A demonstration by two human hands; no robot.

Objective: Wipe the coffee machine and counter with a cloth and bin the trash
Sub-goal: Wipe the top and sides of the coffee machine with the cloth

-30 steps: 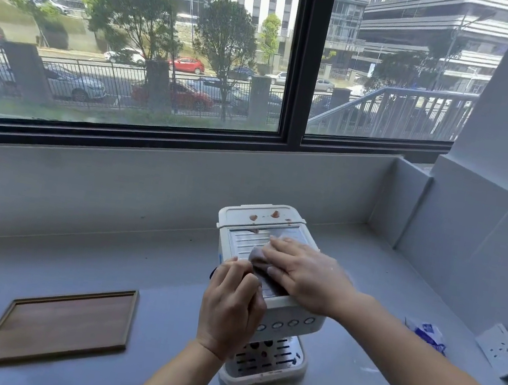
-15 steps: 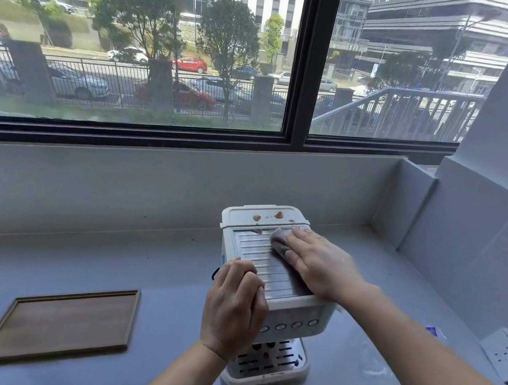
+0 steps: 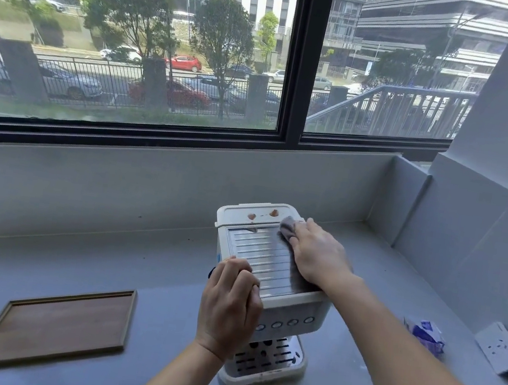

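Your right hand [image 3: 317, 256] pressing cloth [image 3: 287, 231] has swept to coffee machine [image 3: 269, 280] top's rear; brown spots [image 3: 262, 215] just beyond remain. Left hand [image 3: 229, 307] clamped on its front corner.

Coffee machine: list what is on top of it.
On the coffee machine: brownish spots, a grey cloth under the right hand, the left hand. Anything beneath them is hidden.

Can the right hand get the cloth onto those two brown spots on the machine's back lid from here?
Probably yes. The right hand presses the cloth flat right beside the brown spots on the coffee machine, nothing between.
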